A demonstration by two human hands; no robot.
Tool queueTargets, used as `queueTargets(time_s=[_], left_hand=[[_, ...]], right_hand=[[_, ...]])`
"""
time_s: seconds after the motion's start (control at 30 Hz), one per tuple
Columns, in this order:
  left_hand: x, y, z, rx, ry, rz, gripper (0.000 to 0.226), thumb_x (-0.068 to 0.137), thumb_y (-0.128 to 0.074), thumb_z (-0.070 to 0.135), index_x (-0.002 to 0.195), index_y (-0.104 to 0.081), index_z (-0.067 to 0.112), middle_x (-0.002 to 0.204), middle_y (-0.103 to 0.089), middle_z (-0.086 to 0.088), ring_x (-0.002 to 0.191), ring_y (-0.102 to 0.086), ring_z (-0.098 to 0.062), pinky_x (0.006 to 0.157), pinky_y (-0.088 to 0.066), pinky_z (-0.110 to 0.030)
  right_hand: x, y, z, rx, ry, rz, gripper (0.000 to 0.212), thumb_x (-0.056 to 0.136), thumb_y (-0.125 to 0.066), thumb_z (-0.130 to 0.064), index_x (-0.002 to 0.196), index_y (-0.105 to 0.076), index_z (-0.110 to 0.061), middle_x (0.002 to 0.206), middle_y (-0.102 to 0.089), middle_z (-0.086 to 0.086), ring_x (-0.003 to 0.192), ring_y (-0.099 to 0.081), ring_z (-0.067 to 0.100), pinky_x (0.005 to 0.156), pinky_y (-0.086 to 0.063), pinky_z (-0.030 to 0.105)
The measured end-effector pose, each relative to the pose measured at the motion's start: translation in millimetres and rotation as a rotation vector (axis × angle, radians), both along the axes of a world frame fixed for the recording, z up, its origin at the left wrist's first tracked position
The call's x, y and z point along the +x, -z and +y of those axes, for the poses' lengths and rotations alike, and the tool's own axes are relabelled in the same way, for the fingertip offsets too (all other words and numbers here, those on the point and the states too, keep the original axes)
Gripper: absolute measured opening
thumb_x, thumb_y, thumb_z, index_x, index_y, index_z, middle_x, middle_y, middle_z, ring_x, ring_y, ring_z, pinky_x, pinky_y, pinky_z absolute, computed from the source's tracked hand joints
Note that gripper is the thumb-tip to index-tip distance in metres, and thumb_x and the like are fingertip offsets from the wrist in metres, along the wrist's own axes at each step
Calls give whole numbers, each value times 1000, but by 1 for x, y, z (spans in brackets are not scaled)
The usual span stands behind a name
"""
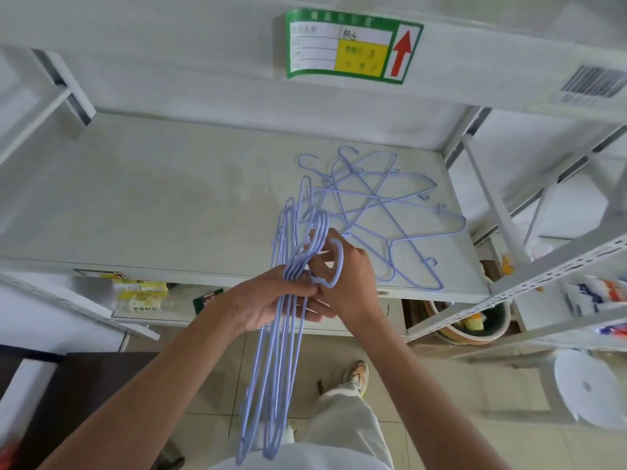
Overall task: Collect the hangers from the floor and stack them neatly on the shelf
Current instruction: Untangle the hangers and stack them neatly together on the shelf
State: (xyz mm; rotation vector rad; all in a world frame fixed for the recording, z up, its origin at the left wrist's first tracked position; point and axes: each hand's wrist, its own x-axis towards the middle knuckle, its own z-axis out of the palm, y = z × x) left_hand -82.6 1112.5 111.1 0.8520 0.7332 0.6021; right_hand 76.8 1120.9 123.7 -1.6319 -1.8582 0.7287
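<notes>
— Pale trousers (pixel 342 425) and a light shoe (pixel 356 374) are seen lowest in the view, on the tiled floor (pixel 475 401). What is held above them?

— A bundle of lilac wire hangers (pixel 281 351) is gripped in the left hand (pixel 271 300), just in front of the shelf's near edge. The fingers are curled round the necks, so that the bodies hang down past the wrist and the hooks stand up above the knuckles.

— And the right hand (pixel 346 276)?

— It is set against the left, touching it. One hook (pixel 330 266) at the top of the bundle is pinched between thumb and fingers; the rest of that hand's fingers are bent in close behind it.

— Are other hangers to be seen?

— Yes. A loose heap of hangers (pixel 376 212) of the same colour is spread on the white shelf (pixel 152 198), towards its right end. They are laid flat and crossed over one another at many angles, with hooks pointing different ways. How many are in it cannot be told.

— What else is shown?

— A green label (pixel 353 47) with a red arrow is fixed to the beam above, and a barcode sticker (pixel 592 84) to its right. Yellow packets (pixel 142 295) are kept on the level below, and a white stool (pixel 590 388) stands at the right.
</notes>
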Motion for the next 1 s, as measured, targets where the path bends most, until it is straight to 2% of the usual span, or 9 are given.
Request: queueTargets(time_s=[0.1, 0.2, 0.33, 0.47, 0.6, 0.73, 0.87, 0.93, 1.0], left_hand=[[8, 2, -5, 11, -29, 9, 16, 94, -66, 7, 98, -80, 11, 92, -79, -17, 85, -78, -28, 82, -63, -40], [12, 0, -6, 72, -79, 46, 25, 100, -57, 19, 105, -77, 5, 99, -77, -20, 90, -77, -31, 84, -61, -42], [11, -14, 0, 173, -137, 101, 42, 108, -43, 26, 117, -73, -3, 107, -76, -24, 99, -74, -38, 90, -60, -47], [15, -19, 6, 182, -132, 71, 42, 110, -38, 26, 129, -66, 1, 119, -74, -23, 107, -73, -39, 93, -58, -46], [24, -19, 14, 89, -225, -95, 38, 109, -38, 21, 138, -60, 11, 119, -75, -17, 101, -75, -30, 84, -59, -35], [29, -22, 23, 31, -280, -181, 39, 107, -44, 15, 143, -56, 13, 118, -76, -15, 99, -76, -23, 82, -60, -29], [27, -25, 27, -258, -278, -524, 43, 105, -44, 11, 146, -53, 5, 134, -68, -15, 107, -74, -18, 85, -61, -28], [27, -23, 28, -313, -225, -547, 43, 106, -43, 15, 145, -53, 0, 141, -62, -18, 119, -69, -22, 93, -59, -31], [28, -21, 28, -313, -149, -499, 45, 109, -40, 21, 145, -51, -3, 145, -58, -23, 125, -65, -29, 100, -56, -35]], right_hand=[[-2, -2, -1, -10, 53, -19, 29, 87, -64, -32, 114, -57, -39, 93, -74, -11, 83, -70, 15, 67, -57, 36], [4, -12, -20, 45, 260, 148, 16, 100, -58, -29, 115, -64, -34, 102, -73, -17, 95, -70, 3, 76, -58, 35], [9, -23, -74, 93, 304, 263, 12, 102, -56, -18, 102, -61, -29, 106, -63, -15, 98, -65, 5, 77, -58, 36], [14, -17, -109, 117, 351, 257, 11, 98, -57, -28, 108, -53, -27, 113, -53, -19, 109, -57, 5, 85, -53, 38], [9, -3, -119, -299, 204, 461, 28, 100, -53, -51, 114, -53, -27, 104, -68, -9, 91, -69, 18, 78, -59, 51], [8, -2, -111, -640, 73, 826, 32, 98, -61, -33, 117, -62, -7, 90, -77, 17, 73, -72, 36, 71, -60, 40], [12, -2, -109, -658, 37, 945, 31, 100, -58, -34, 111, -64, -5, 62, -43, 14, 46, -38, 17, 53, -38, 32], [11, -3, -109, -681, 48, 981, 37, 99, -56, -36, 113, -60, -2, 64, -28, 9, 48, -24, 14, 46, -24, 24], [10, -3, -110, -724, 60, 965, 40, 100, -53, -38, 112, -59, 0, 62, -28, 2, 46, -23, 12, 42, -21, 21]])
